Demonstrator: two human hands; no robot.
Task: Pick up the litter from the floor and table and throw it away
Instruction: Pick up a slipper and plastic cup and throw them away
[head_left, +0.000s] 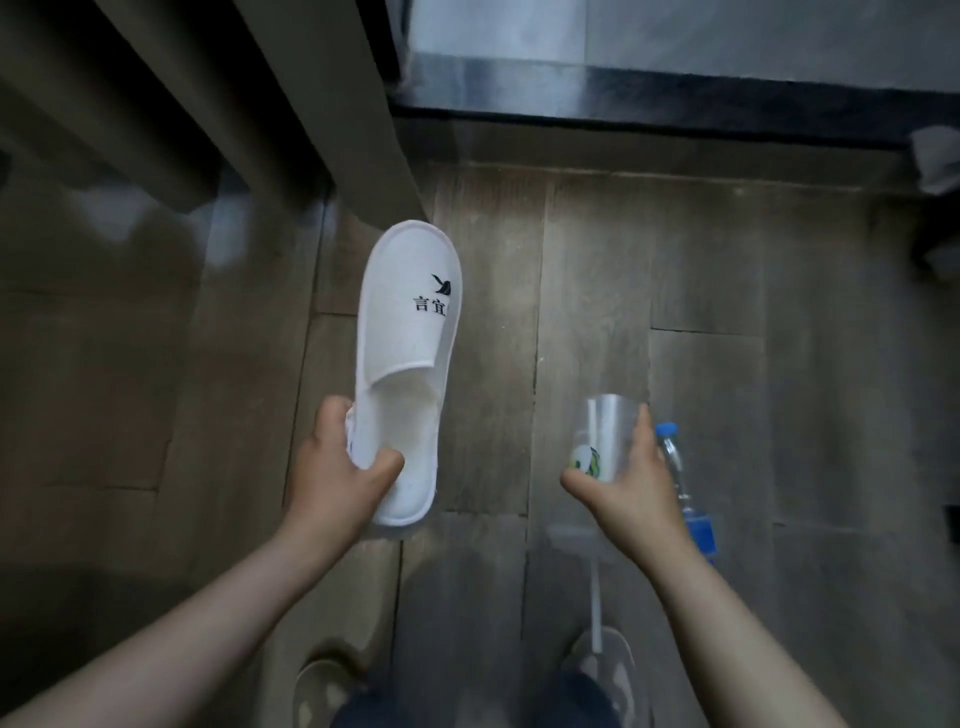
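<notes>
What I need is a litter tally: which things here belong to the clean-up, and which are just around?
Clean-up: white slipper, gripped by the left hand; clear cup, held by the right hand; water bottle behind that hand.
Just around: curtain; wooden floor; dark ledge; the person's own footwear.

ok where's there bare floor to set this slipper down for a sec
Widest bare floor lies ahead, between the white slipper and the dark step at the top. More bare boards right of the water bottle. Crowded on the left by the curtain, and low down around the shoes.
</notes>
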